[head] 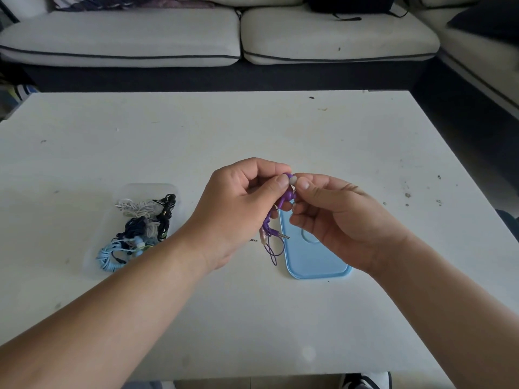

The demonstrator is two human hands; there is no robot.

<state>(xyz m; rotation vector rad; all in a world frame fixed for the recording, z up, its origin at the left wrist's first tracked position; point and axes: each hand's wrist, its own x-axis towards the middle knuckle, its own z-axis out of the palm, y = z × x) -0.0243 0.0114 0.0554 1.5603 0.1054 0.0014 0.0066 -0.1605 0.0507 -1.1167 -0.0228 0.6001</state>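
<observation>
Purple wired earphones (287, 196) hang between both hands above the middle of the white table (280, 130). My left hand (238, 209) pinches the earbuds at the top with thumb and curled fingers. My right hand (334, 214) pinches the same earbud end from the right. The purple cord loops down below the hands, and its metal plug (284, 236) dangles over a light blue lid (317, 262) lying flat on the table. A second small plug (253, 240) shows under my left hand.
A clear plastic box (146, 189) at the left holds several tangled earphones in white, black, dark blue and light blue. A pale sofa (219, 32) runs along the far side of the table. A shoe (365, 381) shows below the near table edge.
</observation>
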